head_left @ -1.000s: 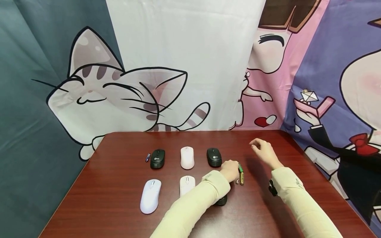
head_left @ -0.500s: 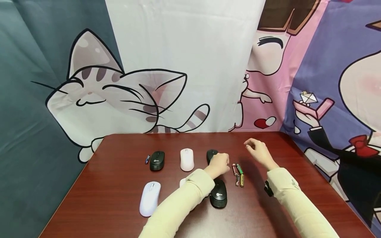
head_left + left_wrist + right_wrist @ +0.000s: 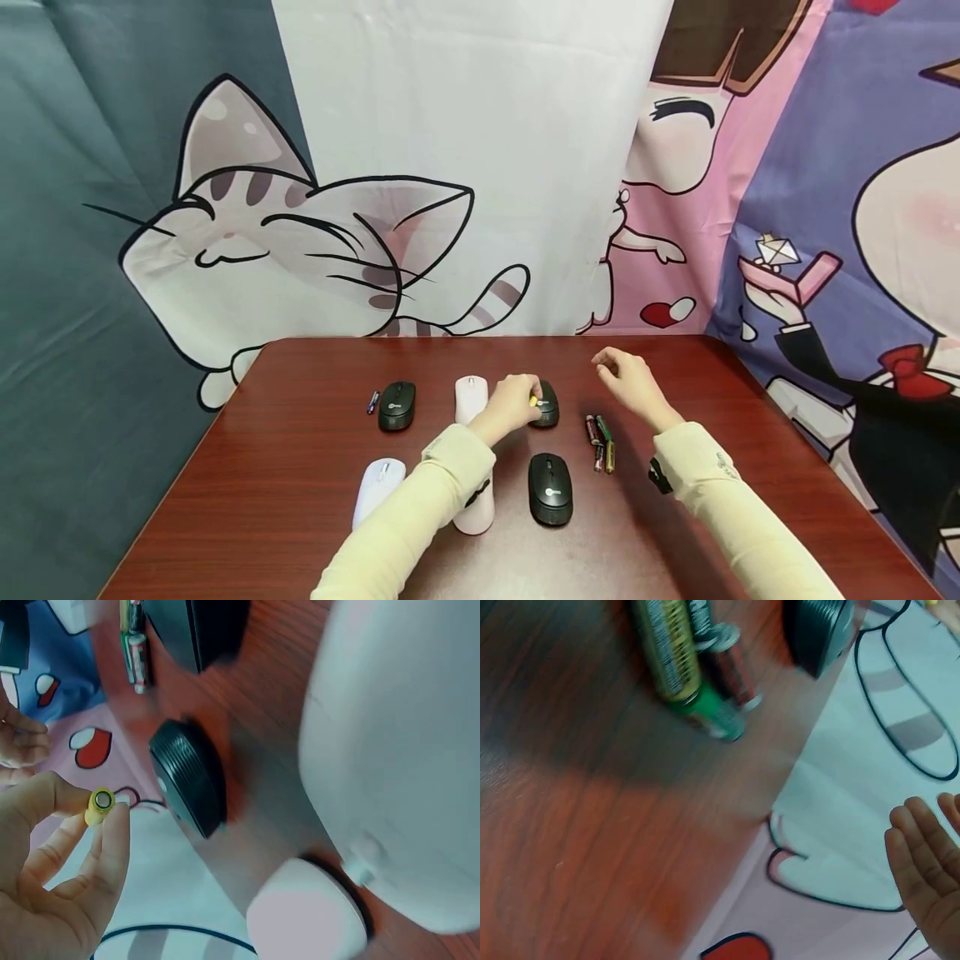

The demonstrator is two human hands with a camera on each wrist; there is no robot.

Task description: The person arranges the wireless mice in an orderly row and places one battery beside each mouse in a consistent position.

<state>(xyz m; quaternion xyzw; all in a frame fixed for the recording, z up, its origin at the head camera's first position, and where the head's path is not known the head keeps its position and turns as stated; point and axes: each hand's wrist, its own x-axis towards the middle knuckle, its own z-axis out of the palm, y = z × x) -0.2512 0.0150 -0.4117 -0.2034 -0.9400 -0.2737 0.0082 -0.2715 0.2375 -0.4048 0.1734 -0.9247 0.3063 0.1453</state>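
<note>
nearest, a person's two pale yellow sleeves (image 3: 405,525) reach over the red-brown bench (image 3: 247,517). the left one partly covers a pale mouse (image 3: 373,485) and a near white mouse (image 3: 474,518); a near black mouse (image 3: 551,492) sits to their right. a little beyond, to the right, four batteries (image 3: 604,432) lie close together, green, gold and reddish among them. the left hand (image 3: 512,402) is raised above the bench, thumb and fingertips pinching a yellow battery (image 3: 100,802), its round metal end turned toward the left wrist camera. seen from the head, that battery overlaps the far black mouse (image 3: 550,404); from the left wrist, the two are apart. the right hand (image 3: 632,383) is up in the air to the right, its fingers extended side by side. along the far row sit a far white mouse (image 3: 469,397) and a left black mouse (image 3: 397,406), a small blue cylinder (image 3: 372,402) just beside it. behind the bench hangs a cartoon-printed cloth (image 3: 480,100).
</note>
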